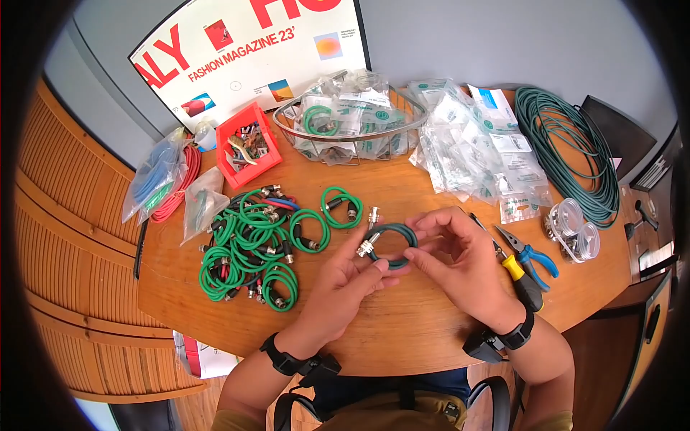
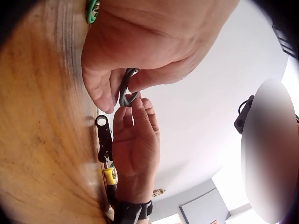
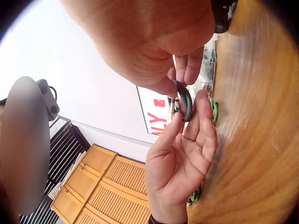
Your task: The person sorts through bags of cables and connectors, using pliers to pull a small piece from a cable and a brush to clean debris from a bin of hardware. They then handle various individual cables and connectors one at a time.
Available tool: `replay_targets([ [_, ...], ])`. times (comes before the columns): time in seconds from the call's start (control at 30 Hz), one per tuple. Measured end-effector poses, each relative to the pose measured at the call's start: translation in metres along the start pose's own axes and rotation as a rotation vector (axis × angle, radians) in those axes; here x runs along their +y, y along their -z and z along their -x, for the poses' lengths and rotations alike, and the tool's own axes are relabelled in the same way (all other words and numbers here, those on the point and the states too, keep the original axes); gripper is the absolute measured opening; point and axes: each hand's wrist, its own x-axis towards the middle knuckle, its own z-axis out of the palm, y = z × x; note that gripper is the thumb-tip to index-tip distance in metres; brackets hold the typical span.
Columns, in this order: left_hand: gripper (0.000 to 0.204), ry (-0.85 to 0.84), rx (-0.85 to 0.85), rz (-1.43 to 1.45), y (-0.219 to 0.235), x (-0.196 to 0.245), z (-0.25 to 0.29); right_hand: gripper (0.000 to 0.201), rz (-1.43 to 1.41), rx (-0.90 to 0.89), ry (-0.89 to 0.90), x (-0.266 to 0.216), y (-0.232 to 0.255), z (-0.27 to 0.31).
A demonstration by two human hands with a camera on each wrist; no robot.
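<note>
A small coil of dark green cable [image 1: 410, 235] with silvery metal connectors [image 1: 368, 246] is held between both hands over the table. My left hand [image 1: 343, 291] pinches the coil's left side near the connectors, thumb along its lower edge. On the opposite side, thumb and fingers of my right hand [image 1: 467, 267] pinch the loop. The left wrist view shows the coil [image 2: 125, 91] edge-on between the two hands. From the right wrist, the coil [image 3: 186, 100] and its connectors sit between the left thumb and fingers, beneath the right fingertips.
Bright green coiled cables [image 1: 248, 241] lie piled at left. Behind stand a red bin [image 1: 226, 169] of small parts and a wire basket [image 1: 287, 136] of bagged items. Clear packets [image 1: 460, 144], a large dark cable coil [image 1: 528, 118], blue pliers [image 1: 535, 258] and a yellow-black tool [image 1: 521, 276] lie rightward.
</note>
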Motion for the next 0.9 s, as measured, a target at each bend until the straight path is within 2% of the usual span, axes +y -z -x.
replay_targets([
  [0.13,0.064,0.002,-0.025,-0.118,-0.003,0.004,0.001,0.034,0.138,0.007,0.084,0.001,0.003,0.0],
  [0.33,0.056,0.023,-0.064,-0.224,-0.003,0.004,0.002,0.026,0.206,0.016,0.102,-0.001,0.003,0.0],
  [0.47,0.054,-0.004,-0.065,-0.238,-0.003,0.002,0.003,0.022,0.206,0.017,0.055,-0.005,0.005,0.001],
  [0.57,0.053,0.002,-0.076,-0.232,-0.004,0.002,0.003,0.021,0.256,0.003,0.083,-0.008,0.007,0.0],
  [0.63,0.052,0.022,-0.077,-0.198,-0.005,0.002,0.003,0.021,0.27,-0.046,0.166,-0.011,0.009,-0.001],
  [0.77,0.05,0.044,-0.099,-0.2,-0.007,0.002,0.003,0.02,0.329,-0.053,0.175,-0.016,0.012,-0.001],
  [0.9,0.037,0.031,-0.032,-0.205,-0.009,0.0,0.003,0.018,0.297,-0.045,0.125,-0.017,0.009,-0.001],
])
